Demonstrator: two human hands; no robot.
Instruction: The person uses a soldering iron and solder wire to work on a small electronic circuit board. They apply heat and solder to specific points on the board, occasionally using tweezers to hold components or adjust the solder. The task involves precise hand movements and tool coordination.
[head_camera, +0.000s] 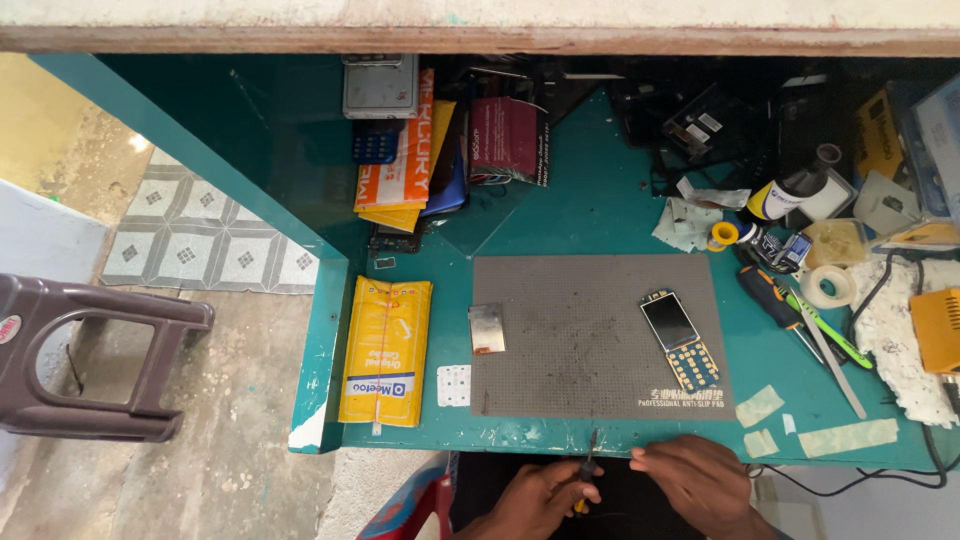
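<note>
Both hands sit at the near edge of the teal-painted worktop (600, 210), whose scuffed front lip is chipped pale in places. The left hand (540, 497) is curled closed around a small slim tool with a dark metal tip and a yellow grip (588, 472); the tip points up toward the worktop edge. The right hand (700, 480) lies just beside it, knuckles up, fingers bent down and inward; I cannot tell whether it holds anything.

Just beyond the hands lies a grey rectangular anti-slip mat with a fine dotted texture (580, 330). On its right part rests an opened bar-shaped phone with a dark glossy screen and bare gold keypad contacts (680, 340), set at a slant. At the mat's left edge lies a small shiny metal plate (487, 328), roughly square. A flat white keypad sheet (454, 385) lies on the worktop just left of the mat, and beside that a long yellow padded envelope (386, 350).

To the right of the mat are a screwdriver with a black and orange handle (770, 298), a green-handled tool (825, 325), a ring of clear tape (828, 286) and strips of pale masking tape (850, 437). A brown plastic stool (90, 355) stands on the rough concrete floor at the left.
</note>
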